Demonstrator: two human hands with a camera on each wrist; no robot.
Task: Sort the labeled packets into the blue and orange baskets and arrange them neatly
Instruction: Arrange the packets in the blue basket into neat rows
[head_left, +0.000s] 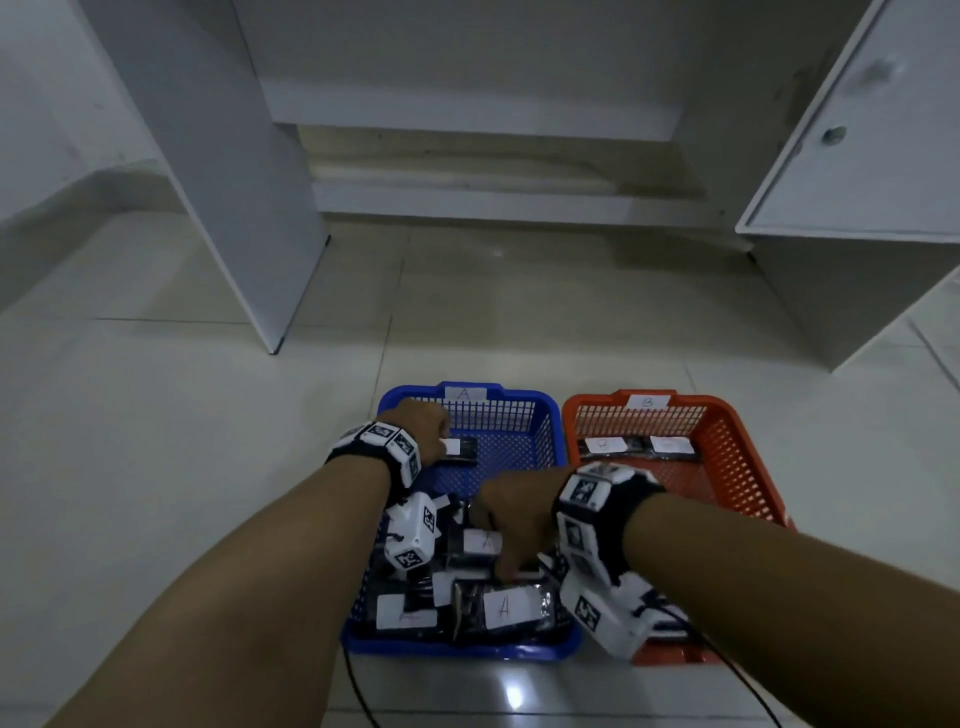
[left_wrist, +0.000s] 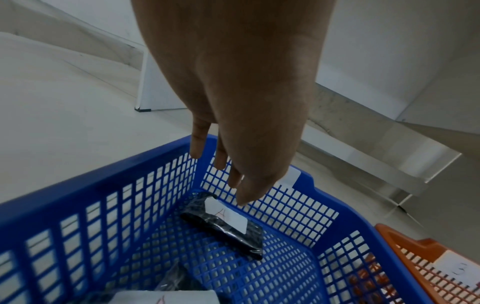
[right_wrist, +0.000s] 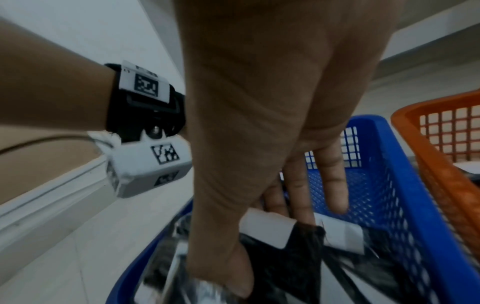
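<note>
The blue basket (head_left: 462, 649) marked A holds a heap of black packets with white labels (head_left: 504, 608) in its near half. One packet labelled A (left_wrist: 228, 224) lies flat in its far left corner. My left hand (left_wrist: 226, 172) hangs just above that packet with straight fingers, holding nothing. My right hand (right_wrist: 267, 244) reaches down into the heap, thumb and fingers pinching a black packet (right_wrist: 293, 267). The orange basket (head_left: 737, 431) marked B stands to the right, with two labelled packets (head_left: 605, 445) side by side at its far end.
Both baskets stand on a pale tiled floor (head_left: 156, 415). A white panel (head_left: 249, 208) rises behind on the left and a white cabinet (head_left: 857, 182) on the right. A black cable (head_left: 358, 691) trails over the floor near the blue basket's front edge.
</note>
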